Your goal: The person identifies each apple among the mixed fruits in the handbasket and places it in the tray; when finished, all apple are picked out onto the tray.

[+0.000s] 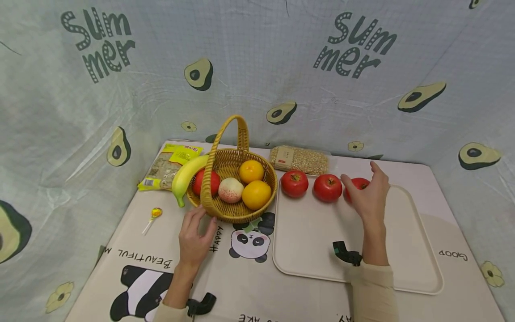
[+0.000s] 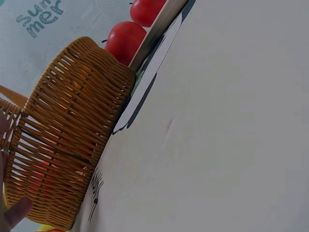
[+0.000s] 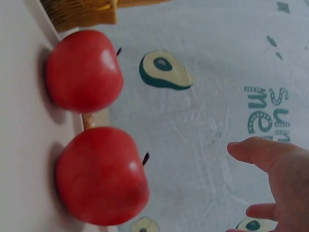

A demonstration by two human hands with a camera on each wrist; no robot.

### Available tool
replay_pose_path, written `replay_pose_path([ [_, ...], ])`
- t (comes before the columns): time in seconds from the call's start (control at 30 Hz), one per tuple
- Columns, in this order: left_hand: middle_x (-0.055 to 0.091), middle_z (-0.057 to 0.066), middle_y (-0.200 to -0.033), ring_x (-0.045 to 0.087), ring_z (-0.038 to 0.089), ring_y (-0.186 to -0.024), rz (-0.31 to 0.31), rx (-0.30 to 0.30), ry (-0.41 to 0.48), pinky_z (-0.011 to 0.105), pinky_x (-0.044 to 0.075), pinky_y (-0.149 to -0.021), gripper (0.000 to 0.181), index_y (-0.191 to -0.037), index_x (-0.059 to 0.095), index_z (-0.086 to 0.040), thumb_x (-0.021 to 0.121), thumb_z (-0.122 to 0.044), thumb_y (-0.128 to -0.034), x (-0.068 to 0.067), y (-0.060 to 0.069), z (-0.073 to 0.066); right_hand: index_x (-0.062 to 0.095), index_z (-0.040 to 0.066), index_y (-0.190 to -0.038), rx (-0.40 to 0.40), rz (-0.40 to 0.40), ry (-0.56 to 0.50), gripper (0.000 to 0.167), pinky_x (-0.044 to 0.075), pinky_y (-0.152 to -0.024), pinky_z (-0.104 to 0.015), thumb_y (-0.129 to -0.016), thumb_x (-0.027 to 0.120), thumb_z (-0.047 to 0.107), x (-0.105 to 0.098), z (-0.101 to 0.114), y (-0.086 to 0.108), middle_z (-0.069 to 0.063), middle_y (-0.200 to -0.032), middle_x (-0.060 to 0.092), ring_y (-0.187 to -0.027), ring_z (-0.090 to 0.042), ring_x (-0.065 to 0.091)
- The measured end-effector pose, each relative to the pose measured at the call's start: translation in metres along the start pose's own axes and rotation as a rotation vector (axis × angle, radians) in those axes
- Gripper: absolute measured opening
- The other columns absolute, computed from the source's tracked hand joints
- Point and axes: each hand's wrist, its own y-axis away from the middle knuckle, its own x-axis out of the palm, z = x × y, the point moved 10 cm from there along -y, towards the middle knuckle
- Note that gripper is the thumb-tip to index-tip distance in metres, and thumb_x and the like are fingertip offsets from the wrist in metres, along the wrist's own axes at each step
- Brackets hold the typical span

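A yellow wicker basket (image 1: 225,217) holds a red fruit (image 1: 211,181), a peach (image 1: 231,190) and two oranges (image 1: 256,195); a banana (image 1: 187,174) leans over its left rim. My left hand (image 1: 195,239) touches the basket's near left side by the handle's foot, fingers loosely bent. In the left wrist view a fingertip (image 2: 19,211) lies against the wickerwork. Three red apples line the far edge of a cream tray (image 1: 314,250): a left one (image 1: 295,183), a middle one (image 1: 327,188) and a right one (image 1: 360,183). Over the right apple, partly hiding it, my right hand (image 1: 369,197) spreads its thumb and fingers.
A bag of grains (image 1: 299,160) lies behind the tray. Behind the banana is a yellow-and-clear food packet (image 1: 169,166). A lollipop (image 1: 153,219) rests on the table left of the basket. A printed curtain (image 1: 241,67) encloses the back and sides.
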Motion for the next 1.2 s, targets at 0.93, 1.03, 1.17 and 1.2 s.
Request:
replay_pose_path([
  [0.93, 0.067, 0.017, -0.114, 0.063, 0.03, -0.112, -0.002, 0.001, 0.013, 0.008, 0.039, -0.11, 0.032, -0.113, 0.069, 0.003, 0.074, -0.003, -0.082, -0.001, -0.001, 0.0, 0.036, 0.005, -0.152, -0.366, 0.201, -0.095, 0.078, 0.035, -0.116, -0.059, -0.087, 0.073, 0.027, 0.068, 0.106, 0.022, -0.017, -0.153, 0.039, -0.139, -0.036, 0.037],
  [1.03, 0.067, 0.017, -0.114, 0.063, 0.03, -0.112, 0.0, -0.002, 0.007, 0.008, 0.038, -0.11, 0.031, -0.113, 0.069, 0.003, 0.074, -0.003, -0.0824, -0.001, 0.0, 0.001, 0.037, 0.006, -0.151, -0.389, 0.229, -0.097, 0.079, 0.032, -0.12, -0.059, -0.086, 0.075, 0.029, 0.078, 0.118, 0.026, -0.017, -0.155, 0.038, -0.142, -0.035, 0.034],
  [1.17, 0.067, 0.017, -0.113, 0.063, 0.03, -0.112, 0.0, -0.002, 0.003, 0.008, 0.038, -0.11, 0.031, -0.113, 0.069, 0.002, 0.074, -0.004, -0.0826, 0.0, 0.001, 0.001, 0.037, 0.007, -0.151, -0.41, 0.266, -0.095, 0.079, 0.031, -0.121, -0.059, -0.086, 0.075, 0.033, 0.091, 0.132, 0.031, -0.016, -0.155, 0.038, -0.143, -0.035, 0.034],
  [1.2, 0.067, 0.017, -0.113, 0.063, 0.03, -0.111, -0.002, 0.002, 0.008, 0.008, 0.039, -0.11, 0.031, -0.113, 0.069, 0.002, 0.073, -0.003, -0.0826, -0.001, 0.0, 0.0, 0.037, 0.007, -0.151, -0.421, 0.274, -0.088, 0.079, 0.03, -0.122, -0.058, -0.087, 0.074, 0.033, 0.094, 0.135, 0.032, -0.016, -0.155, 0.039, -0.144, -0.035, 0.034],
])
